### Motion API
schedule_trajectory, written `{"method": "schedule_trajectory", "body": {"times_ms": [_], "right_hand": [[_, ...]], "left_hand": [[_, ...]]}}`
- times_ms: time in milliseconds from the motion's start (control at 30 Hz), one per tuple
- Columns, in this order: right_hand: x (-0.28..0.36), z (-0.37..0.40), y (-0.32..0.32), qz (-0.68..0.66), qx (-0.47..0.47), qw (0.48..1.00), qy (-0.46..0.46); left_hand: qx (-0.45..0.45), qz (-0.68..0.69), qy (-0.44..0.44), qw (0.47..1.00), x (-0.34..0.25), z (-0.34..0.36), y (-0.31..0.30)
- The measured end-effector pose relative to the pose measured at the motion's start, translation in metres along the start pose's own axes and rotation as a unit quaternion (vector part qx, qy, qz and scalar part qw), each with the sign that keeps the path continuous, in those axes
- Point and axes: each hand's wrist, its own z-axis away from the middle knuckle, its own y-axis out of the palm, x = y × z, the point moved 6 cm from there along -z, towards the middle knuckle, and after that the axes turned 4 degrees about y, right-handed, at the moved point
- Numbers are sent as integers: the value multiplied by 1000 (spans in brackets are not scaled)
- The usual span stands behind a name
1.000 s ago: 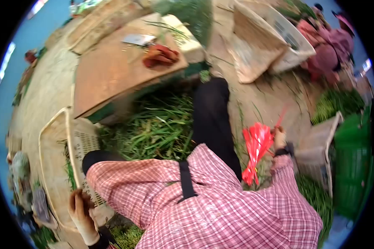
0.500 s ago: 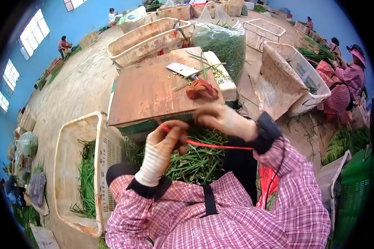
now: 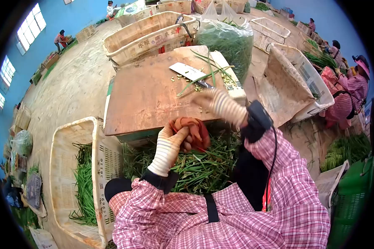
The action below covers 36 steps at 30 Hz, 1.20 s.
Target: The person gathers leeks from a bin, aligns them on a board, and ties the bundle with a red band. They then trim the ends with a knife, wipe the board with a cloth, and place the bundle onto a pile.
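My left hand [image 3: 172, 143], in a striped knit glove with bare fingertips, is closed on a crumpled reddish-brown cloth [image 3: 192, 126] at the near edge of the wooden board [image 3: 149, 97]. Bits of bright red strip show beside the cloth. My right hand [image 3: 220, 103], gloved likewise, is over the board's right side; its fingers are smeared by motion. Just beyond it lies a knife [image 3: 187, 71] with a wide pale blade and dark handle, with green stalks [image 3: 212, 68] across it and small cut pieces around. Below my hands is a heap of green trimmings [image 3: 203, 166].
A white crate [image 3: 99, 174] with long green stalks stands at left. Behind the board are a long crate [image 3: 149, 39] and a clear bag of greens [image 3: 226, 45]. At right are a cloth-draped crate [image 3: 307, 79], a green basket [image 3: 353, 199] and a seated person [image 3: 353, 89].
The cloth has gone from the board into my left hand. The red strip that was stretched between my hands no longer spans them. My right hand has moved up over the board.
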Motion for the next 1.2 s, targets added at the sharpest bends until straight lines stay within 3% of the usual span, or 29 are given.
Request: {"method": "schedule_trajectory", "body": {"times_ms": [67,100,133,167,367,400,433,633,667,700,733,833,967,1067,1100,1167,1200], "right_hand": [[-11,-27,-28,219,-110,968,-61],[-36,-46,-27,299,-70,952,18],[-57,-63,-27,292,-21,954,63],[-79,-78,-23,257,-24,965,47],[-73,-100,-40,421,41,904,63],[-82,-98,-48,386,-65,919,42],[-86,-97,-59,429,-70,900,26],[-127,-58,-72,249,12,968,15],[-101,-32,-71,249,34,968,18],[-76,-2,-68,144,106,980,83],[-91,10,-64,207,73,974,46],[-67,56,-53,158,165,972,56],[-78,24,-71,110,21,993,42],[-112,-50,-94,245,-103,962,62],[-127,-74,-95,302,-119,942,82],[-127,-101,-83,288,-48,946,137],[-111,-105,-73,216,-29,970,102]], "left_hand": [[-6,8,-14,1000,-6,13,-3],[5,22,-12,1000,-8,21,-2],[8,20,-16,1000,-12,28,-2],[12,18,-21,1000,-17,35,-1],[39,54,-48,997,-21,60,-2],[32,40,-60,997,-21,62,0],[26,26,-73,997,-21,65,2],[28,29,-75,996,-16,77,4],[26,28,-79,996,-14,79,5],[24,28,-82,996,-12,80,5],[19,29,-85,996,-9,82,4],[37,43,-92,994,-4,88,5],[26,44,-97,994,-2,98,6],[37,51,-109,992,2,103,2],[34,56,-111,992,4,106,0],[30,60,-114,991,5,107,-1],[23,64,-115,991,6,107,-2]]}}
